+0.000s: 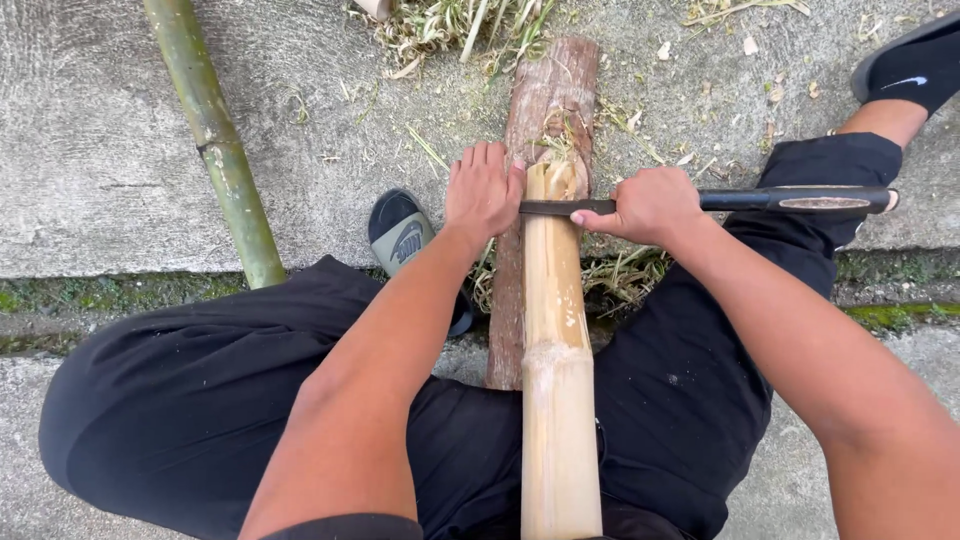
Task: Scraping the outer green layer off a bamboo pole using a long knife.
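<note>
A pale yellow bamboo pole [556, 380] runs lengthwise between the person's knees, its far end resting on a reddish-brown log [545, 110] that lies on the grey concrete ground [90, 130]. Across that far end sits a dark long knife [700, 202], its blade lying crosswise on the bamboo just short of the tip. The right hand [648, 205] is clenched around the knife near where blade meets handle, knuckles up, thumb pointing toward the bamboo; the rest of the dark handle, with a lighter worn patch, sticks out to the right over the knee. The left hand [483, 190] lies flat and spread, fingers pointing away, its palm pressing on the blade's tip beside the bamboo and against the side of the log; it grips nothing that can be made out. Both legs are in black trousers [180, 400], spread to either side of the pole. A grey-green slide sandal [402, 235] with a dark mark on its strap shows just left of the left forearm, and a black one [915, 65] with a small pale mark sits at the upper right corner. A green bamboo stalk [215, 140] lies well apart on the left, slanting across the concrete. Dry shavings and grass [460, 25] are scattered beyond the log.
</note>
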